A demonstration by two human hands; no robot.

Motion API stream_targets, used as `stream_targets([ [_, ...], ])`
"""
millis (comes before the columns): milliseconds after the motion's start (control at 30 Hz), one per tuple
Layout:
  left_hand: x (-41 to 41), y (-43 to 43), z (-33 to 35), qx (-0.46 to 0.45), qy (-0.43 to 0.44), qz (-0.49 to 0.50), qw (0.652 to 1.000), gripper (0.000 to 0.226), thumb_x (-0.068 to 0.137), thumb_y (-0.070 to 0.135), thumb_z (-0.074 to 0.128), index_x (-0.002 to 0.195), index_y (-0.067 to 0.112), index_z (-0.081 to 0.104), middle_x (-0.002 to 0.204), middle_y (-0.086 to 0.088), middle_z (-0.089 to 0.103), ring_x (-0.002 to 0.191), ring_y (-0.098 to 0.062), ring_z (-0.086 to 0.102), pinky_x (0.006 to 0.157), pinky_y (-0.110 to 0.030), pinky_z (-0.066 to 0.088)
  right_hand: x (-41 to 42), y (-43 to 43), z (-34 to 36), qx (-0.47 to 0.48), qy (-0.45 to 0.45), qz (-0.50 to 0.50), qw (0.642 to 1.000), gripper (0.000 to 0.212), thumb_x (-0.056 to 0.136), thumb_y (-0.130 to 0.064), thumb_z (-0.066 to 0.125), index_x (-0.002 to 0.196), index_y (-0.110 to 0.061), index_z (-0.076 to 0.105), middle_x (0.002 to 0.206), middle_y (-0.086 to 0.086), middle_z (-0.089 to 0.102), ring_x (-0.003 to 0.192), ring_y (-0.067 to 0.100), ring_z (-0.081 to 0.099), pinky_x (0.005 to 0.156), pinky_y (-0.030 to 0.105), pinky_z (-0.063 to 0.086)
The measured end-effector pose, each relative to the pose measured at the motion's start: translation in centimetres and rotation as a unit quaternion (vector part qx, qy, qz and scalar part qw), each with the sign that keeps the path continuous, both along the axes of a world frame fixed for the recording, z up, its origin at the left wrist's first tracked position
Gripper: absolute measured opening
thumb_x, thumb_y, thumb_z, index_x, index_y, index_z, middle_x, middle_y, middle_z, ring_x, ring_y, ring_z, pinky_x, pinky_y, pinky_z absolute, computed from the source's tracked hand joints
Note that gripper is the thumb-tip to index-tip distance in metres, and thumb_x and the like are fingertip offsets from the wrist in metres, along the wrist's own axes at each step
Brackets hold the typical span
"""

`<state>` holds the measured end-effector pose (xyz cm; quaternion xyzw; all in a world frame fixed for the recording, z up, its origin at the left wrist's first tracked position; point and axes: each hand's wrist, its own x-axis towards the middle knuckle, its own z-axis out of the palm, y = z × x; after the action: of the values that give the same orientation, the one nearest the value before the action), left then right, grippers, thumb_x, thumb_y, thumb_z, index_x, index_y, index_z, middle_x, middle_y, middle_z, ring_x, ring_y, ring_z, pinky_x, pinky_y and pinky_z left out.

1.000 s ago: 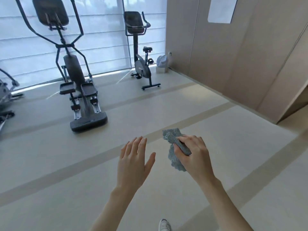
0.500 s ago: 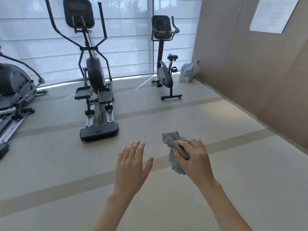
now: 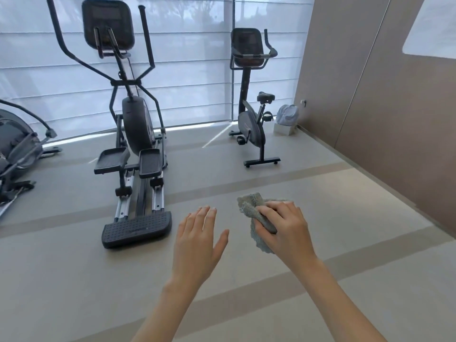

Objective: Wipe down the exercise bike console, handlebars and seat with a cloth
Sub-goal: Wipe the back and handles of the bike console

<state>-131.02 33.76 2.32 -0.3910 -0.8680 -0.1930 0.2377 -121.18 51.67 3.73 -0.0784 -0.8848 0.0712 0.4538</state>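
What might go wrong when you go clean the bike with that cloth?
You might trip: the black foot plate of the big machine juts out on the floor, left of the way to the bike. Also, the cloth is only bunched in the right hand with an end hanging, so it may slip out while wiping.

elliptical trainer [image 3: 133,124] left of centre | machine [image 3: 17,144] far left | bag [image 3: 287,114] on white box [image 3: 283,129]

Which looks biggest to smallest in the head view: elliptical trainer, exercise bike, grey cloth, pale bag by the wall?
1. elliptical trainer
2. exercise bike
3. grey cloth
4. pale bag
The cloth is nearest the camera, so cloth versus bag is unsure.
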Motion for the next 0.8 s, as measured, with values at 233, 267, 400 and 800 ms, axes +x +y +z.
stream_targets([
  [233, -12.7, 8.8, 0.3, -0.002, 0.005, 0.000, 1.000, 0.052, 0.090, 0.042, 0.043, 0.119, 0.003, 0.061, 0.121, -0.012, 0.062, 0.113, -0.029, 0.058, 0.097, -0.043, 0.047, -13.2, 8.8, -0.5, -0.019, -0.005, 0.002, 1.000, 0.016, 0.074, -0.024, 0.071, 0.086, -0.014, 0.072, 0.091, 0.001, 0.068, 0.086, 0.025, 0.061, 0.070, 0.038, 0.049],
  [267, -14.1, 9.8, 0.2, -0.002, 0.008, -0.002, 1.000, 0.052, 0.090, 0.042, 0.044, 0.119, 0.003, 0.061, 0.121, -0.012, 0.062, 0.113, -0.029, 0.058, 0.097, -0.043, 0.047, -14.5, 9.8, -0.8, -0.019, -0.006, 0.001, 1.000, 0.016, 0.074, -0.024, 0.071, 0.087, -0.014, 0.072, 0.091, 0.001, 0.067, 0.086, 0.025, 0.061, 0.071, 0.038, 0.049],
  [400, -23.0, 16.5, -1.1, -0.005, 0.005, -0.004, 1.000, 0.052, 0.090, 0.042, 0.044, 0.119, 0.002, 0.061, 0.121, -0.013, 0.062, 0.113, -0.029, 0.058, 0.096, -0.045, 0.047, -23.4, 16.8, -2.2, -0.027, -0.009, 0.002, 1.000, 0.016, 0.075, -0.025, 0.070, 0.086, -0.014, 0.072, 0.091, 0.001, 0.067, 0.086, 0.024, 0.060, 0.071, 0.037, 0.048],
  [800, -48.6, 35.9, 0.2, 0.012, -0.019, 0.039, 0.999, 0.052, 0.090, 0.042, 0.042, 0.116, 0.002, 0.062, 0.118, -0.013, 0.063, 0.110, -0.031, 0.060, 0.093, -0.045, 0.049, -50.2, 36.8, -0.4, -0.046, -0.009, 0.026, 0.999, 0.016, 0.074, -0.020, 0.075, 0.088, -0.013, 0.073, 0.093, 0.002, 0.068, 0.088, 0.025, 0.061, 0.076, 0.038, 0.049],
])
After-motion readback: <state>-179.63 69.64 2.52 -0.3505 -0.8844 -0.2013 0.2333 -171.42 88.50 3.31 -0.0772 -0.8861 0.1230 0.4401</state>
